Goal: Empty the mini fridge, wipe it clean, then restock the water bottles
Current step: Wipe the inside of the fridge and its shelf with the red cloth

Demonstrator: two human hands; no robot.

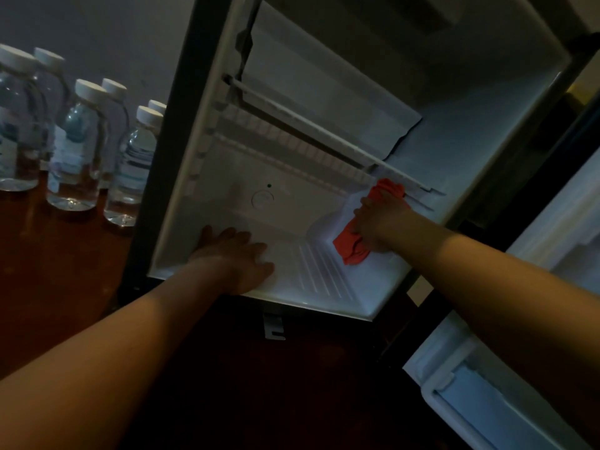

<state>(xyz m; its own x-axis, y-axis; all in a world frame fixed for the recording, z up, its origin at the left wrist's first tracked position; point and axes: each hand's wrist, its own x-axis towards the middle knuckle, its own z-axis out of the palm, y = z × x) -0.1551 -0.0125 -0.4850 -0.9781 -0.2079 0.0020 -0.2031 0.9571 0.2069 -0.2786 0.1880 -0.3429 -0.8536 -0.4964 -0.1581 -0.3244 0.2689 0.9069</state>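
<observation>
The mini fridge [207, 177] stands open, its white interior holding no bottles. My right hand [380, 222] reaches deep inside and presses an orange-red cloth [352, 246] against the raised step at the back right of the floor. The cloth shows above and below the hand, under the wire shelf [324, 134]. My left hand [240, 258] rests flat, fingers spread, on the fridge floor near its front left corner. Several clear water bottles [78, 147] with white caps stand on the floor to the left of the fridge.
The fridge door [487, 397] hangs open at the right, its white inner racks facing me. A dark brown floor [58, 287] spreads under the bottles and in front of the fridge. A grey wall [113, 37] rises behind the bottles.
</observation>
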